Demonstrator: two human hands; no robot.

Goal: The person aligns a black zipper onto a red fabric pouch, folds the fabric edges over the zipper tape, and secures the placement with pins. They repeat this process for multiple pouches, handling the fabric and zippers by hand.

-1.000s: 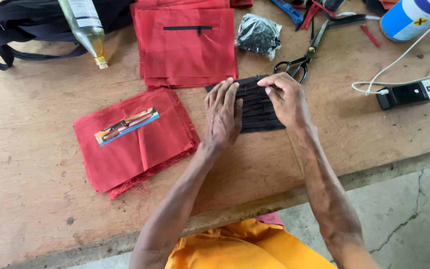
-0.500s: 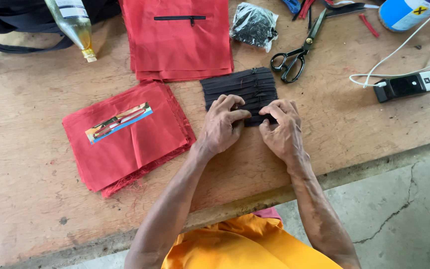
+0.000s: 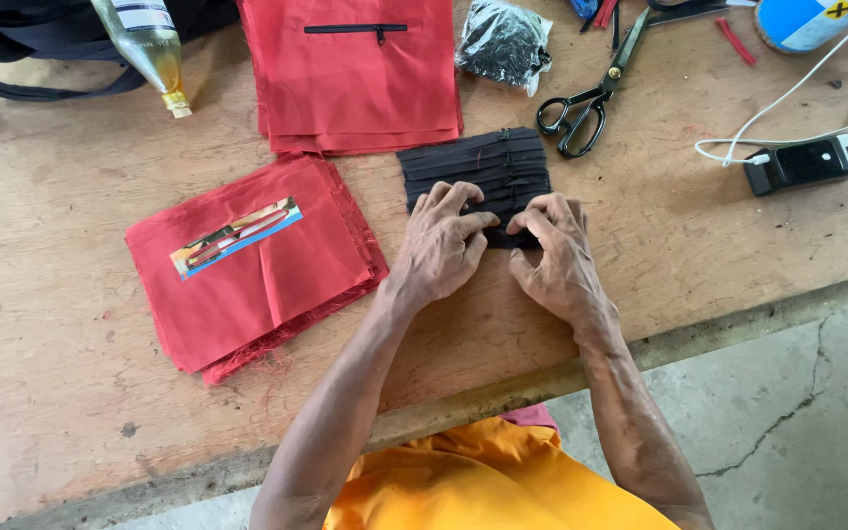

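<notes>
Nearby: scissors (image 3: 591,93) | red cloth stacks (image 3: 252,270) | hands (image 3: 444,245) on black zippers (image 3: 478,167)

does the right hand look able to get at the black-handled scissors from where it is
Probably yes: the right hand rests on the stack of black zippers, and the black-handled scissors lie just beyond it on bare wooden table, nothing between.

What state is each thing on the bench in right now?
Black zippers: flat stack, near edge under both hands.
Left hand: fingers curled, pressing on the stack.
Right hand: fingers curled, pinching its near edge.
Scissors: shut, lying flat.
Bottle: on its side, capped.
Near red pile: stacked, edges frayed.
Far red pile: stacked, zip closed.
</notes>
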